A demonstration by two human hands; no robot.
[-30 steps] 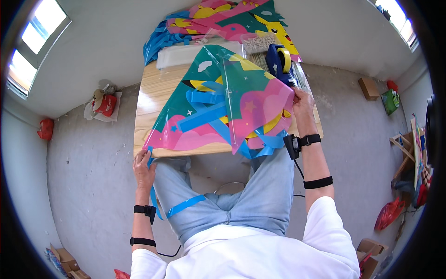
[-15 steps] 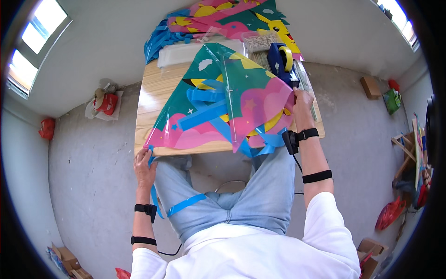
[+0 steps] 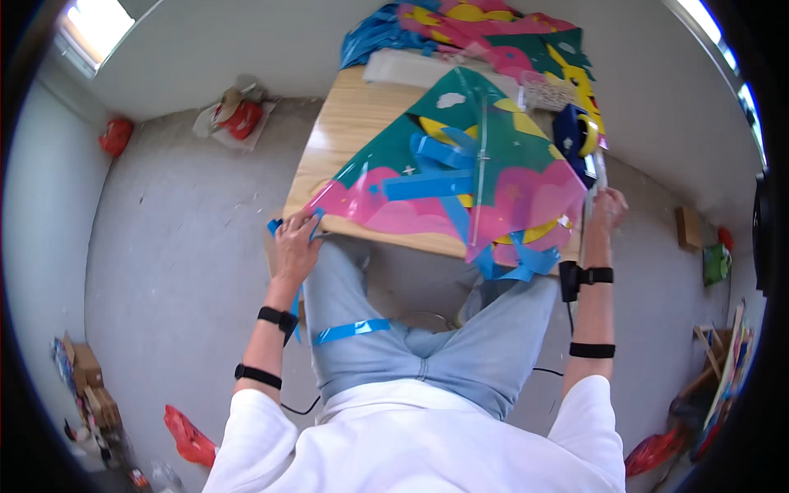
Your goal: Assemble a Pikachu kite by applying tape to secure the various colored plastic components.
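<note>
On the table, a kite; left hand pinching its corner, right hand gripping its other tip.

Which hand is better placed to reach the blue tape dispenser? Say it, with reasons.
Right. The right hand sits at the kite's right corner, just below the blue tape dispenser on the table. The left hand pinches the kite's far left corner, across the whole kite from it.
</note>
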